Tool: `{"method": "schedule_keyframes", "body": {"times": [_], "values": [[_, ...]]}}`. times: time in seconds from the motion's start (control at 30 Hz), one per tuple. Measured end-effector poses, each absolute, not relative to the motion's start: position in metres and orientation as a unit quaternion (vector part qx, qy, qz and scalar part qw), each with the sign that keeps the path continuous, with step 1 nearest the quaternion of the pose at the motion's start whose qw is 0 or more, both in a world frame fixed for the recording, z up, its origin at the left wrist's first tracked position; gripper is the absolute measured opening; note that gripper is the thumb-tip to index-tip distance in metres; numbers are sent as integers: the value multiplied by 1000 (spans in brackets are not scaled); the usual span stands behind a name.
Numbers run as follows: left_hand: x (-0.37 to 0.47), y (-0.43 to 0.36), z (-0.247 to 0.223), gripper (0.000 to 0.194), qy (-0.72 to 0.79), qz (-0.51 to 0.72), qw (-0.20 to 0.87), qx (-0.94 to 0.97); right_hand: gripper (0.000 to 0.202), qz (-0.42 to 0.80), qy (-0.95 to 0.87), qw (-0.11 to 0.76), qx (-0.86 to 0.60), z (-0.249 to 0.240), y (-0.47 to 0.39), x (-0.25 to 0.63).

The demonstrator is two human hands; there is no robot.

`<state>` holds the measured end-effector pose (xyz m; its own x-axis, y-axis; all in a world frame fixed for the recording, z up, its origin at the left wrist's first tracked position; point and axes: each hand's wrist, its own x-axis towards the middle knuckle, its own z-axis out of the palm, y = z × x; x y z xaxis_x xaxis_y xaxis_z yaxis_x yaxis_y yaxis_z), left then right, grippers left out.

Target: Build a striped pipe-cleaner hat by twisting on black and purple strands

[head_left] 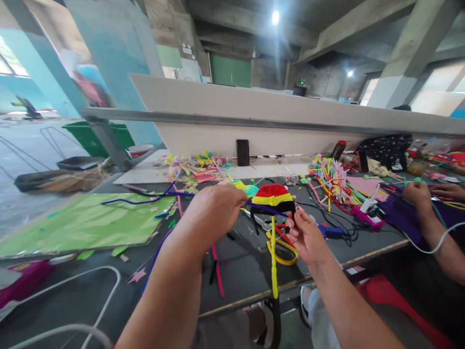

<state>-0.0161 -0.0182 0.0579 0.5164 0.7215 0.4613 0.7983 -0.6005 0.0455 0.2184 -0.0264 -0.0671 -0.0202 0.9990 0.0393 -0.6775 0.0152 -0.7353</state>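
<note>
A red, yellow and black striped piece of fuzzy pipe cleaners (pixel 273 195) hangs in front of me over the table, with loose ends dangling. Along its black lower edge runs a dark blue pipe cleaner (pixel 267 209). My left hand (pixel 220 208) is closed with its fingertips on that blue strand, left of the striped piece; part of its grip is hidden. My right hand (pixel 307 235) pinches the piece's lower right corner, where the blue strand ends. Below it, a yellow pipe cleaner (pixel 273 261) hangs down past the table edge. Scissors with yellow handles (pixel 290 261) lie behind it.
A green sheet (pixel 83 223) covers the table's left side. Pipe-cleaner scraps (pixel 199 167) and a black phone (pixel 242 152) are at the back. A blue glue gun (pixel 332 231) and cables lie right. Another person's hand (pixel 417 196) works at far right.
</note>
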Motion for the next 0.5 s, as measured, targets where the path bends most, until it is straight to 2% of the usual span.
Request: {"method": "schedule_keyframes", "body": {"times": [0.2,0.5], "values": [[15,-21,38,25,-458,-189,32,-868,16,644,-296,653,-266,-59,-31,221],[41,-13,-12,21,-426,-275,25,-862,18,639,-301,662,-249,-58,-31,223]]}}
